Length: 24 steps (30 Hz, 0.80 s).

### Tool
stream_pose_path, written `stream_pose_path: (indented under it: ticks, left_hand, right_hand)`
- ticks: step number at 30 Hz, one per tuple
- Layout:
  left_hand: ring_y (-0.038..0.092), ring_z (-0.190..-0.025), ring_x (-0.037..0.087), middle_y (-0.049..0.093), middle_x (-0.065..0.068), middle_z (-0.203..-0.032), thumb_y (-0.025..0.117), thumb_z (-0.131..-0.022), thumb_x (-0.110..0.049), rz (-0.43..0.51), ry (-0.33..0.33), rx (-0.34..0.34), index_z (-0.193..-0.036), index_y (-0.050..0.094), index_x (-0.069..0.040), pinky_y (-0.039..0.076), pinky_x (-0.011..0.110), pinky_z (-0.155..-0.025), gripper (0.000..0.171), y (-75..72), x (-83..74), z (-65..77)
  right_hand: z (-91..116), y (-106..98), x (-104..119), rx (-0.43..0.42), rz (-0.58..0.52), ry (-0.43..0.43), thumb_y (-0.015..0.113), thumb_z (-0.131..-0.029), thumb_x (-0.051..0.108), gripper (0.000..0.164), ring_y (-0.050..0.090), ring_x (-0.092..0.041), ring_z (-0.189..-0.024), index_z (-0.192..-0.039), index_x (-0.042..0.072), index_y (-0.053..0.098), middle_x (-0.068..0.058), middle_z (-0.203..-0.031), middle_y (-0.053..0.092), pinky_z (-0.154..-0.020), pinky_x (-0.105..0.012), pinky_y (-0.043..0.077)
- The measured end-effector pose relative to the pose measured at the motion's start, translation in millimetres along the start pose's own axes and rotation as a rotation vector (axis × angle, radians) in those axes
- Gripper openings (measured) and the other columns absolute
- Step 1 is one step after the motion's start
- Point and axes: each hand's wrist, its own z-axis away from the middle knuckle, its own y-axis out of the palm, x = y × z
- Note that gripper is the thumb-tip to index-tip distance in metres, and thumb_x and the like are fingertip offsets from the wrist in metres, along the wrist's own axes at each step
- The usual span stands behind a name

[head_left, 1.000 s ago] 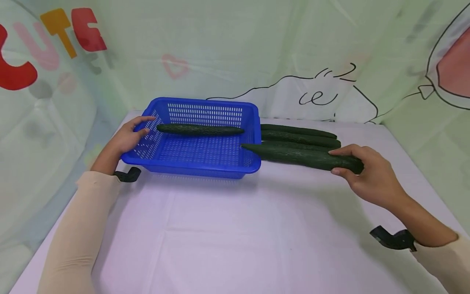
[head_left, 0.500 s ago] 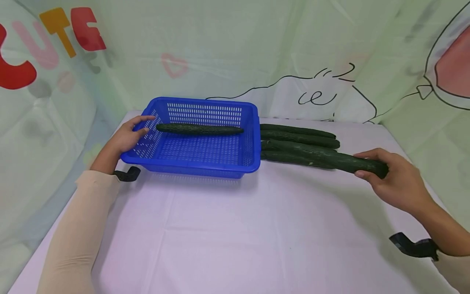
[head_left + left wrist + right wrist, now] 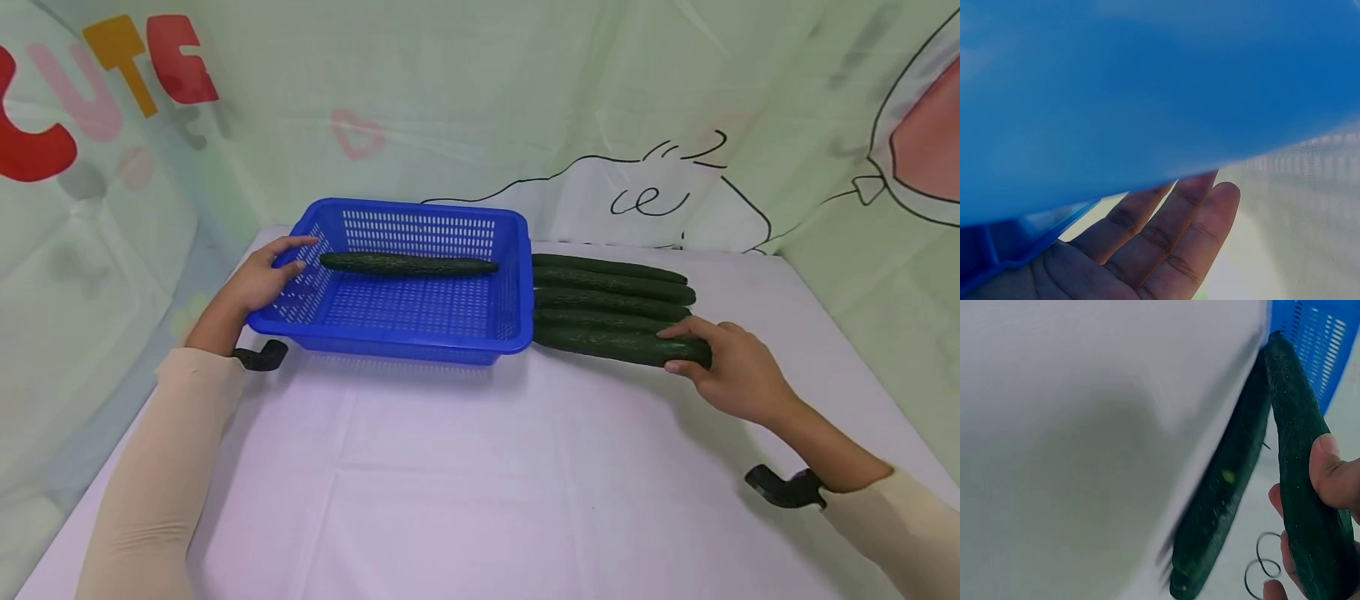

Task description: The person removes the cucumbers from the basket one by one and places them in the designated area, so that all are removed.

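A blue plastic basket (image 3: 408,343) with slotted walls stands at the back left of the table. One dark green cucumber (image 3: 408,265) lies in it, along the far side. My left hand (image 3: 258,279) holds the basket's left rim, thumb and index finger over the edge; in the left wrist view its other fingers (image 3: 1194,250) extend against the outside. My right hand (image 3: 738,371) grips a cucumber (image 3: 607,343) by its right end, thumb on one side and fingers on the other. This cucumber is at the near side of a row of several cucumbers (image 3: 615,285).
The row of cucumbers lies side by side against the basket's right end. White cloth covers the table (image 3: 465,483). A printed curtain (image 3: 450,100) hangs close behind the basket and along both sides.
The cucumber in my right hand went from tip over the basket's right rim, out to the right, then back left and nearer, in front of the row. My left hand and the basket stayed still.
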Motion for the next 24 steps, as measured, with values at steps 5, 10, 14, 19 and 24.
stream_pose_path:
  ticks: [5, 10, 14, 19, 24]
  left_hand:
    - [0.035, -0.138, 0.048, 0.015, 0.018, -0.165, 0.041, -0.106, -0.027, -0.003, 0.012, 0.003, -0.153, 0.034, -0.026, 0.037, 0.063, -0.104, 0.048, 0.8, 1.4, -2.3]
    - [0.041, -0.133, 0.047, 0.017, 0.019, -0.164, 0.04, -0.106, -0.027, 0.004, 0.002, 0.001, -0.153, 0.034, -0.026, 0.042, 0.059, -0.099, 0.048, 0.1, 1.5, -1.8]
    - [0.043, -0.132, 0.045, 0.018, 0.018, -0.164, 0.041, -0.106, -0.027, 0.007, 0.003, -0.001, -0.153, 0.035, -0.026, 0.043, 0.056, -0.097, 0.048, -0.4, 1.6, -1.6]
    - [0.043, -0.132, 0.046, 0.018, 0.018, -0.164, 0.041, -0.106, -0.027, 0.007, 0.002, 0.0, -0.153, 0.034, -0.026, 0.043, 0.057, -0.098, 0.048, -0.5, 1.8, -1.5]
    - [0.035, -0.138, 0.049, 0.016, 0.018, -0.164, 0.041, -0.106, -0.026, 0.005, -0.002, -0.001, -0.153, 0.034, -0.026, 0.038, 0.064, -0.104, 0.048, -0.1, 1.1, -1.1]
  right_hand:
    - [-8.5, 11.6, -1.3, 0.045, -0.004, -0.007, 0.081, -0.079, 0.011, 0.039, 0.061, -0.035, -0.085, -0.115, 0.013, 0.065, -0.011, -0.087, 0.074, -0.057, -0.032, 0.039]
    - [-18.5, 16.8, -9.8, 0.099, -0.019, -0.027, 0.08, -0.08, 0.011, 0.04, 0.063, -0.038, -0.094, -0.118, 0.012, 0.067, -0.017, -0.102, 0.074, -0.07, -0.043, 0.047]
    - [-25.7, 20.4, -17.5, 0.113, -0.052, -0.054, 0.081, -0.078, 0.009, 0.041, 0.064, -0.04, -0.102, -0.117, 0.008, 0.069, -0.018, -0.11, 0.072, -0.082, -0.052, 0.048]
    - [-30.8, 25.8, -23.0, 0.106, -0.044, -0.072, 0.081, -0.077, 0.006, 0.039, 0.063, -0.041, -0.103, -0.114, 0.006, 0.07, -0.021, -0.108, 0.071, -0.084, -0.055, 0.047]
    - [-31.8, 30.6, -24.6, 0.102, -0.034, -0.058, 0.081, -0.078, 0.007, 0.036, 0.062, -0.043, -0.102, -0.113, 0.006, 0.07, -0.024, -0.106, 0.068, -0.082, -0.056, 0.047]
